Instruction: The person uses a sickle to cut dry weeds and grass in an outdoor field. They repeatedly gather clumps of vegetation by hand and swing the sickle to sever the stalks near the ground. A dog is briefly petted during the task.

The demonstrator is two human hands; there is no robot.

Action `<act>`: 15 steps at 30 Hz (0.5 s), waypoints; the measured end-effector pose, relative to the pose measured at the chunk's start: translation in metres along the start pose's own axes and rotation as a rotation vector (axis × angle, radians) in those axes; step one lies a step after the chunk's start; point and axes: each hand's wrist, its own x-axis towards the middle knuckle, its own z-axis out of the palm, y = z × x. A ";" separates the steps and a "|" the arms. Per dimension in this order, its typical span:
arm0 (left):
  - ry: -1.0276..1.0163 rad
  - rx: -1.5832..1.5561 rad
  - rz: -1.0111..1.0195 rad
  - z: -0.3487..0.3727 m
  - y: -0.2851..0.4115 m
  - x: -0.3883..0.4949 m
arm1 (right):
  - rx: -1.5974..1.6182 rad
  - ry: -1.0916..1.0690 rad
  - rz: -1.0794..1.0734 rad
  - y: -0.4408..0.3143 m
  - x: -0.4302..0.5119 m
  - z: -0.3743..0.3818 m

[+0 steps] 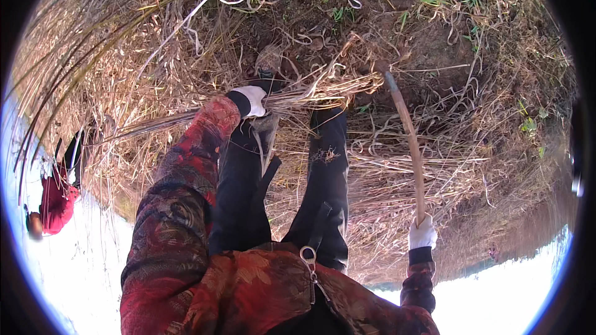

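Observation:
My left hand [253, 99], in a white glove with a dark cuff, grips a bundle of dry grass stalks [326, 92] low in front of my legs. The stalks' cut-looking ends point right, and their long tops trail left past my sleeve. Farther right, my right hand [423, 233], also gloved in white, is closed around the end of a long, slightly curved wooden handle [410, 139]. The tool's dark head [381, 66] is close to the bundle's right end. Its blade blends into the soil, so its shape is unclear.
Dry stalks [400, 167] lie flat on the ground beside my right leg [326, 149]. Tall standing grass [93, 46] rises on the left. Bare brown soil [433, 46] with green sprouts lies ahead. Another person in red [57, 200] is at the far left.

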 end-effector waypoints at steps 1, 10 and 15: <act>-0.025 0.007 -0.012 0.012 0.006 -0.003 | 0.032 0.030 -0.004 -0.011 -0.008 0.002; 0.103 0.364 0.088 0.061 0.013 0.011 | 0.245 0.075 -0.231 -0.220 0.053 -0.013; -0.233 0.055 0.017 0.067 0.008 0.007 | 0.304 0.029 -0.287 -0.239 0.042 -0.011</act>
